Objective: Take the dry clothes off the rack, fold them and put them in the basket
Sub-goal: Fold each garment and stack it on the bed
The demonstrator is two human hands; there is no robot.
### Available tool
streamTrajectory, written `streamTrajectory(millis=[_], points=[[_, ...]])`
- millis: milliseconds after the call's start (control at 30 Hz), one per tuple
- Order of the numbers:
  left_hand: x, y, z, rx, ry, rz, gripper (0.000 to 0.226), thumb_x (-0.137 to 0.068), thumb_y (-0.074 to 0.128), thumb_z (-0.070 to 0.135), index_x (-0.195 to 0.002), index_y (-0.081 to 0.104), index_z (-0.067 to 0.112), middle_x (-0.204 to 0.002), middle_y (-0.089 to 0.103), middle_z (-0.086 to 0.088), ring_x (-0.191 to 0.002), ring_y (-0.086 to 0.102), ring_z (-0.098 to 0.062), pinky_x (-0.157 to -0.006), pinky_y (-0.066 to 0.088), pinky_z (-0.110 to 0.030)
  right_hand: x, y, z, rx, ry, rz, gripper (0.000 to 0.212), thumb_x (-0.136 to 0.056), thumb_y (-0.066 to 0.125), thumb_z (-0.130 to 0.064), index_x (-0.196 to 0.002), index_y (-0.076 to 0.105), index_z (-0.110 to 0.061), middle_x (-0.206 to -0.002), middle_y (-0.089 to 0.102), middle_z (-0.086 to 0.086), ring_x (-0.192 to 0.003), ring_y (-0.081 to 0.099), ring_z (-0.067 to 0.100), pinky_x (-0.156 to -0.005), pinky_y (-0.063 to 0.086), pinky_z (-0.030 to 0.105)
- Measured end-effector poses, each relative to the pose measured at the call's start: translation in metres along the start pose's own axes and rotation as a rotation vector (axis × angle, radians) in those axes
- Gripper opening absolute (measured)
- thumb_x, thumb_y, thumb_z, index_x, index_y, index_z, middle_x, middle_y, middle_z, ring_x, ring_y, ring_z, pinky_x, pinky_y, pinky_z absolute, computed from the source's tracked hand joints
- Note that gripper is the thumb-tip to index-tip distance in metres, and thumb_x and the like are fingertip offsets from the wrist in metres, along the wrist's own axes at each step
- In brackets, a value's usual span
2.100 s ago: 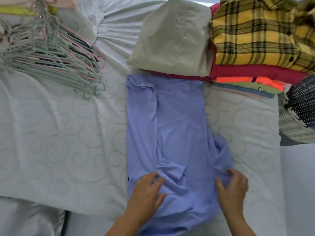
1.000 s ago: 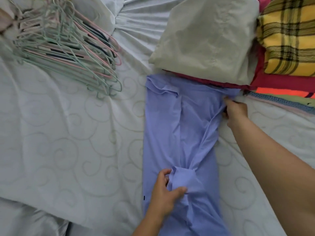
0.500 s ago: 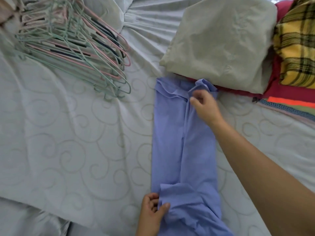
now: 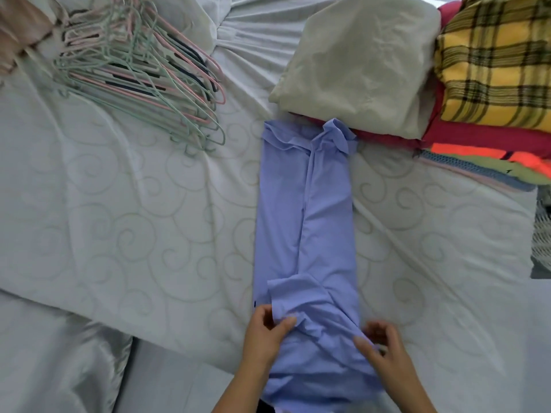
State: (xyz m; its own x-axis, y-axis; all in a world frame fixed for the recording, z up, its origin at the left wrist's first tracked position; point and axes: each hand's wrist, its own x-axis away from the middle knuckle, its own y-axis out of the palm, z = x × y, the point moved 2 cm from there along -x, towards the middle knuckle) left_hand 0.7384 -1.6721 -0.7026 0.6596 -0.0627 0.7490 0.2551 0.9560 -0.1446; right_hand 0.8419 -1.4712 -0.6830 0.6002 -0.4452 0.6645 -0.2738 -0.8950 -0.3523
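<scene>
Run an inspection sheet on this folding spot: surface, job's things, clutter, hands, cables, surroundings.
Surface: white bed cover with swirl stitching, wrinkled.
Job's things: blue garment folded into a long strip, its far end bunched, next to the folded stacks; beige cloth and yellow plaid lie on top of those stacks; basket only partly in view at the right edge.
Clutter: pile of hangers at far left; pinkish cloth in the corner.
Hands: left hand and right hand both pinch the garment's near end.
Cables: nothing seen.
Surroundings: shiny grey fabric past the cover's near-left edge.
</scene>
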Motion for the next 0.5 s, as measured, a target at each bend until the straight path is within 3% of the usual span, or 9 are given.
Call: streamTrajectory(millis=[67,167,267,367,433,500], points=[[-0.001,0.000,0.003,-0.040,0.076,0.024,0.019,-0.080,0.070,0.005,-0.073,0.054,0.011,-0.071,0.057,-0.004,-0.068,0.051,-0.013,-0.068,0.042,-0.031,0.010,-0.006,0.014,0.067,-0.039,-0.067,0.042,-0.058,0.087,-0.017,-0.087,0.058,-0.027,-0.092,0.067,0.002,-0.069,0.058,-0.009,-0.062,0.044,0.007],[0.001,-0.011,0.021,0.053,0.209,0.088,0.015,-0.077,0.069,0.016,-0.077,0.055,0.010,-0.073,0.057,-0.003,-0.068,0.052,-0.008,-0.069,0.045,-0.026,0.021,-0.019,0.014,0.183,-0.232,0.021,0.032,-0.066,0.061,-0.026,-0.084,0.057,-0.051,-0.086,0.061,-0.024,-0.068,0.057,-0.006,-0.059,0.042,0.008],[0.007,-0.023,0.022,-0.126,0.259,0.071,0.023,-0.073,0.071,0.019,-0.071,0.048,0.015,-0.065,0.052,0.001,-0.059,0.046,-0.008,-0.061,0.040,-0.019,0.025,-0.029,0.016,0.272,-0.339,0.061,0.022,-0.067,0.048,-0.029,-0.082,0.053,-0.044,-0.084,0.054,-0.032,-0.066,0.052,-0.009,-0.057,0.038,0.002],[0.014,-0.030,0.001,-0.581,0.258,0.068,0.030,-0.078,0.066,0.007,-0.071,0.041,0.023,-0.068,0.049,0.004,-0.067,0.050,-0.018,-0.057,0.035,-0.018,0.029,-0.029,0.037,0.331,-0.315,0.015,0.034,-0.069,0.061,-0.012,-0.079,0.057,-0.045,-0.081,0.056,-0.025,-0.061,0.052,-0.008,-0.057,0.037,0.003],[0.017,-0.034,-0.010,-0.602,0.241,0.176,0.028,-0.076,0.071,0.010,-0.083,0.045,0.019,-0.080,0.048,0.002,-0.080,0.050,-0.023,-0.066,0.039,-0.022,0.027,-0.027,0.045,0.258,-0.218,0.017,0.031,-0.078,0.070,-0.005,-0.066,0.061,-0.033,-0.077,0.061,-0.008,-0.066,0.056,0.000,-0.057,0.040,0.008],[0.018,-0.037,-0.014,-0.493,0.163,0.277,0.041,-0.071,0.079,0.018,-0.097,0.048,0.010,-0.092,0.048,-0.002,-0.088,0.050,-0.024,-0.076,0.042,-0.029,0.022,-0.026,0.041,0.155,-0.121,0.075,0.031,-0.083,0.067,-0.003,-0.067,0.057,-0.027,-0.078,0.061,0.004,-0.071,0.057,0.010,-0.060,0.038,0.015]])
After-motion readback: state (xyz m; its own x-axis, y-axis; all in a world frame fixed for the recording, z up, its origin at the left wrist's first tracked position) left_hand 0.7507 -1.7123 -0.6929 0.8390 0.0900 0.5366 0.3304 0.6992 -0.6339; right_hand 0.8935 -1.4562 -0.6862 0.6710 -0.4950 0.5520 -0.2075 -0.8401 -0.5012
